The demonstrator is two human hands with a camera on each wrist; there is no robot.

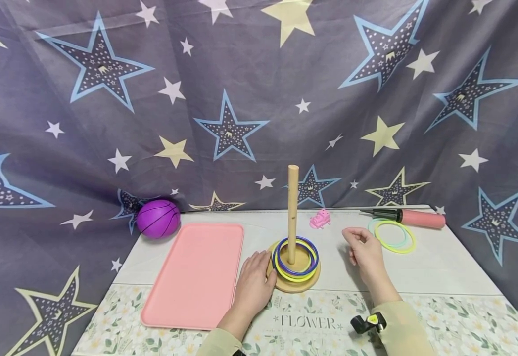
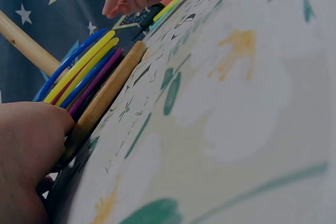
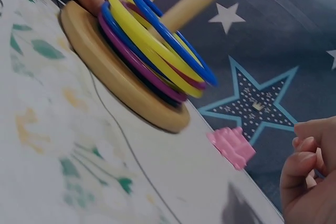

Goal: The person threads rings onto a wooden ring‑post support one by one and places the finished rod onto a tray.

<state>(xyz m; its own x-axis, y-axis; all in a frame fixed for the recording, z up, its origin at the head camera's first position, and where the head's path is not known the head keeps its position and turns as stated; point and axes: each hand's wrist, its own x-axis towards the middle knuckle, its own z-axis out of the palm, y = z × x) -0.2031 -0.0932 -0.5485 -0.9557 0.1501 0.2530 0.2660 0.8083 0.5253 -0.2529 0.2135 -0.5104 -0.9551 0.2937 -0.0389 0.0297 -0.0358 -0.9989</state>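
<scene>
A wooden peg (image 1: 292,212) stands upright on a round wooden base (image 1: 293,287). Stacked around the peg are several thin rings (image 3: 152,45) in blue, yellow and purple. Against the left side of the base rests my left hand (image 1: 255,282), its fingers nearly straight and the thumb by the rings. My right hand (image 1: 366,252) hovers to the right of the peg, fingers loosely bent with nothing between them. Nearest to it on the table lie a yellow ring (image 1: 413,242) and a mint ring (image 1: 404,241), overlapping. A small pink toy (image 1: 320,218) sits behind, between peg and right hand.
To the left lies a pink tray (image 1: 196,277), with a purple ball (image 1: 158,219) at the table's back left corner. A pink and black hand pump (image 1: 421,219) lies at the back right. A star-patterned curtain (image 1: 259,99) hangs behind the table.
</scene>
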